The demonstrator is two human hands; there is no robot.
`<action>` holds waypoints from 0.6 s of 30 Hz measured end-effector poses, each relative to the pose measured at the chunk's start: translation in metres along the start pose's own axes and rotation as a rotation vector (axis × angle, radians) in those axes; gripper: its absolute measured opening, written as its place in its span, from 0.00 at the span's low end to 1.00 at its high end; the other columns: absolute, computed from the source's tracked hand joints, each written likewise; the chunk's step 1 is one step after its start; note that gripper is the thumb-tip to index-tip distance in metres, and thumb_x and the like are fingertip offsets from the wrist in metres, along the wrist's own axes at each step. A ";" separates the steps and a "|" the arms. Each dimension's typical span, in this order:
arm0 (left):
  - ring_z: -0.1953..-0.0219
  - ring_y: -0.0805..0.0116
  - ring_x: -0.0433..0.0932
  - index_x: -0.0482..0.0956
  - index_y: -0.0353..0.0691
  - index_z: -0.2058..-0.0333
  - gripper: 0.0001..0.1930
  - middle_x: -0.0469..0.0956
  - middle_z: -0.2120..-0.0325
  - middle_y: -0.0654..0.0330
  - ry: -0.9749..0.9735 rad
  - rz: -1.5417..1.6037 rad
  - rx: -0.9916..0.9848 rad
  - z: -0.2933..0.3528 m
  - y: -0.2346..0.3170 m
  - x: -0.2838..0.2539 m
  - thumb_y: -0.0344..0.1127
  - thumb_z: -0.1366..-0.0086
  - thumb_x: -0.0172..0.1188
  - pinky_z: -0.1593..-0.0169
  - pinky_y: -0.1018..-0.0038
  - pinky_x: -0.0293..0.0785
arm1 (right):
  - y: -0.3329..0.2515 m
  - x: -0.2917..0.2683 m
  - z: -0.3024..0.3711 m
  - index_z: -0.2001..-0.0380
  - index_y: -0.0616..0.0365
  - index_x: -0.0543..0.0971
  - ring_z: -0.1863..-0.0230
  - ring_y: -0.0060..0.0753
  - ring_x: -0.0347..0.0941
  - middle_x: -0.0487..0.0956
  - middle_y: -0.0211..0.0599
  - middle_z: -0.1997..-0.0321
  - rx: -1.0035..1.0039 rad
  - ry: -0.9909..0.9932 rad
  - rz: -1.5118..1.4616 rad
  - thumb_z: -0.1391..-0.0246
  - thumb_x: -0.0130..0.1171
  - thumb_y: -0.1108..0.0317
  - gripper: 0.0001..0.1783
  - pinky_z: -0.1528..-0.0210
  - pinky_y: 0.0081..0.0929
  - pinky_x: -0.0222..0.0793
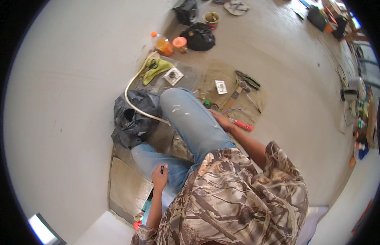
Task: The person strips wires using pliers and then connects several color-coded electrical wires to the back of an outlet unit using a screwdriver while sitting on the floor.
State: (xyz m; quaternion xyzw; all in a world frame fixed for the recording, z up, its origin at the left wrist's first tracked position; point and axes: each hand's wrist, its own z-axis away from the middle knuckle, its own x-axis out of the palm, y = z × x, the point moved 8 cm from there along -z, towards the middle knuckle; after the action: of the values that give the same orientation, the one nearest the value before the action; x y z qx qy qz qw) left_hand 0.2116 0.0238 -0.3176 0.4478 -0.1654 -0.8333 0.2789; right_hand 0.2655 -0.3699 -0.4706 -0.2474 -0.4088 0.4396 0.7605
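Note:
My left hand [160, 176] rests by my bent left knee with its fingers curled. A small dark thing shows at its fingertips, too small to name. My right hand [221, 121] reaches down beside my raised right knee, and the leg hides part of its fingers. Close to it on a brown mat lie a dark tape roll [214, 107], a green round thing [206, 103] and a red-handled tool [243, 125]. Farther off lie a hammer [235, 96], pliers [248, 80], a thin screwdriver [253, 103] and a white square plate [221, 87].
A pale cable [134, 107] curves past a black plastic bag [130, 122] by the wall. Beyond are a yellow-green cloth [155, 70], a white square piece with a dark centre [173, 76], an orange drink bottle [163, 45], a lidded jar [180, 44] and a bucket [211, 18].

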 end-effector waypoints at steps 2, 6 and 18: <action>0.77 0.71 0.78 0.80 0.37 0.62 0.12 0.80 0.78 0.58 -0.014 0.101 -0.032 -0.005 0.004 0.000 0.41 0.31 0.57 0.68 0.73 0.72 | 0.021 -0.002 0.018 0.44 0.61 0.75 0.46 0.29 0.71 0.78 0.37 0.48 -0.016 -0.006 0.022 0.34 0.49 0.51 0.26 0.40 0.26 0.63; 0.78 0.70 0.78 0.81 0.38 0.63 0.12 0.80 0.80 0.59 0.061 0.080 -0.026 -0.013 -0.008 0.003 0.40 0.32 0.57 0.69 0.71 0.72 | 0.050 -0.061 0.057 0.56 0.62 0.80 0.60 0.20 0.72 0.79 0.30 0.62 0.201 -0.139 0.395 0.33 0.50 0.54 0.21 0.55 0.24 0.68; 0.80 0.71 0.77 0.80 0.36 0.66 0.12 0.79 0.83 0.60 0.148 0.139 0.003 -0.020 0.004 0.002 0.40 0.33 0.58 0.71 0.73 0.70 | -0.050 -0.111 -0.066 0.38 0.54 0.66 0.41 0.52 0.68 0.72 0.51 0.41 -0.467 0.341 1.349 0.56 0.72 0.56 0.43 0.41 0.42 0.67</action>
State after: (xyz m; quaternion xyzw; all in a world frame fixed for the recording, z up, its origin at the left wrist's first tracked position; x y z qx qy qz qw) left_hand 0.2289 0.0191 -0.3282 0.4960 -0.1763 -0.7763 0.3468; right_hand 0.3134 -0.4918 -0.5144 -0.6658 -0.1268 0.6690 0.3050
